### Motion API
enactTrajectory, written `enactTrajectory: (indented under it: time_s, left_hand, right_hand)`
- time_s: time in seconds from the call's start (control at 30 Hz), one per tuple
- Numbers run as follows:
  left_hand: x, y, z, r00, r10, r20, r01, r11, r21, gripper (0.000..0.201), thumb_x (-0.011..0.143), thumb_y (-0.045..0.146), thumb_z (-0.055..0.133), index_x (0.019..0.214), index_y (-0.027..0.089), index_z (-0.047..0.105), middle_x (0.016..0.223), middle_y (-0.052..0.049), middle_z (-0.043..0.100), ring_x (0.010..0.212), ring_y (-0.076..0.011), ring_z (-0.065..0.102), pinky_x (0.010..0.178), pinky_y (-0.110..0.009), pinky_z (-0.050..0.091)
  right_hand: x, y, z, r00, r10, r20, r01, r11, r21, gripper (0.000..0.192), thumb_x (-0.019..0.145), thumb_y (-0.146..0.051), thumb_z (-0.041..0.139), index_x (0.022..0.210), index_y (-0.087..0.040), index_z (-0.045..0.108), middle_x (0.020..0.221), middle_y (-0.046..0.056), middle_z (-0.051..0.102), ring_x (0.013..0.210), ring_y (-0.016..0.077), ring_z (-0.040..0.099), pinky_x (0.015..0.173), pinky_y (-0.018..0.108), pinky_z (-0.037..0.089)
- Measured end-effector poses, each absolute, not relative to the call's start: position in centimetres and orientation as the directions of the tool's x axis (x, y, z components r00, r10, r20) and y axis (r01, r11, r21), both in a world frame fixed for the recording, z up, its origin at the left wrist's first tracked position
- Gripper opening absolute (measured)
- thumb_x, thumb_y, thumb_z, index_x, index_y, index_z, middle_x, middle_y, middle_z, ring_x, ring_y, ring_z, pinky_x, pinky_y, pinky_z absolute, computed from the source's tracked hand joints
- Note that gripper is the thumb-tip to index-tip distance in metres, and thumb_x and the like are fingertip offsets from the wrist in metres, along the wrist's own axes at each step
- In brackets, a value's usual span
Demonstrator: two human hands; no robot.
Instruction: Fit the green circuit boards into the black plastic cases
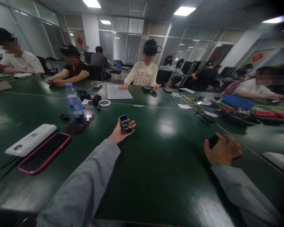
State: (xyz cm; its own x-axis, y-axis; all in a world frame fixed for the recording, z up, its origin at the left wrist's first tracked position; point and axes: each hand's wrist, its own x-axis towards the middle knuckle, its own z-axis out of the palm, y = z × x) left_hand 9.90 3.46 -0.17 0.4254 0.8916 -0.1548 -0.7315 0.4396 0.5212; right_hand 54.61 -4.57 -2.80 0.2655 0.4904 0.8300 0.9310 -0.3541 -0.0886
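Note:
My left hand (118, 134) is held palm up above the green table, its fingers partly curled around a circuit board with a small screen (126, 124). The screen is dark and tilted toward me, and green board with parts shows below it. Off to the right, my right hand (222, 149) is back-up over the table, slightly blurred. A flat black object (213, 142) shows between its thumb and fingers and again past the far side of the hand. Most of that object is hidden under the hand, so its kind cannot be told.
Left on the green table (156, 176) lie a white power bank (30, 140) and a pink-edged phone (44, 153). Behind them stand a water bottle (73, 97) and a white tape roll (104, 103). Cables and a blue tray (238, 102) lie right. Several people sit around.

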Motion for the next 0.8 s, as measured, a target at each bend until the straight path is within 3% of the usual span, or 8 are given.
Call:
enactTrajectory:
  time_s: [0.27,0.53,0.8]
  left_hand:
    - [9.8,3.4,-0.1,0.421,0.892,-0.163,-0.737,0.441,0.512,0.052,0.086,0.06,0.033,0.107,0.018,0.056,0.132,-0.012,0.05,0.117,-0.0276,0.051,0.09,-0.044,0.045]
    - [10.0,4.3,-1.1,0.395,0.906,-0.154,-0.749,0.414,0.517,0.054,0.085,0.062,0.033,0.103,0.017,0.059,0.118,-0.011,0.06,0.107,-0.0247,0.058,0.09,-0.043,0.045]
    - [9.6,4.0,-0.7,0.294,0.935,-0.2,-0.801,0.355,0.483,0.06,0.084,0.063,0.034,0.099,0.012,0.061,0.1,-0.014,0.066,0.101,-0.024,0.06,0.089,-0.037,0.047]
  right_hand:
    - [41.6,-3.0,-0.8,0.076,0.695,0.715,0.997,-0.036,-0.071,0.042,0.085,-0.037,0.04,0.123,-0.02,0.047,0.133,0.013,0.038,0.123,0.0303,0.031,0.094,0.05,0.026]
    - [24.2,-2.6,0.2,-0.396,0.648,0.651,0.838,0.545,-0.033,0.038,0.09,-0.026,0.037,0.127,-0.02,0.045,0.133,0.008,0.044,0.125,0.0229,0.035,0.101,0.04,0.028]
    - [21.1,-0.5,0.1,-0.435,0.697,0.571,0.785,0.603,-0.138,0.043,0.094,-0.02,0.029,0.137,-0.022,0.036,0.143,0.003,0.036,0.129,0.0211,0.033,0.102,0.04,0.03]
